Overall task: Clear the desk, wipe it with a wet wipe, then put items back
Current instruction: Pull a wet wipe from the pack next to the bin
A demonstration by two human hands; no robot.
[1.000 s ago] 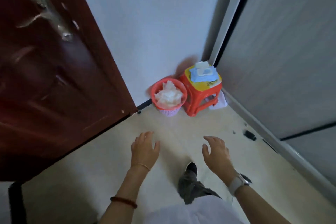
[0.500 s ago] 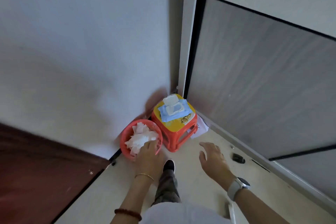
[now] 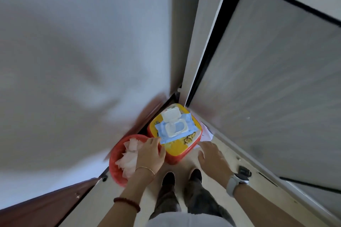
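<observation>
A blue wet wipe pack (image 3: 186,122) with its white flip lid standing open lies on a small orange stool with a yellow top (image 3: 178,146) in the room's corner. My left hand (image 3: 149,155) hovers at the pack's near left corner, fingers relaxed and holding nothing; whether it touches the pack I cannot tell. My right hand (image 3: 212,156) hangs open just right of the stool, over the floor.
A red waste basket (image 3: 115,168) full of used white tissues stands left of the stool against the white wall. A grey sliding panel (image 3: 267,88) runs along the right. A dark wooden door (image 3: 42,212) is at lower left. My feet stand just before the stool.
I have stepped closer to the corner. Both hands moved forward: the left from over the basket to the pack's corner, the right up beside the stool.
</observation>
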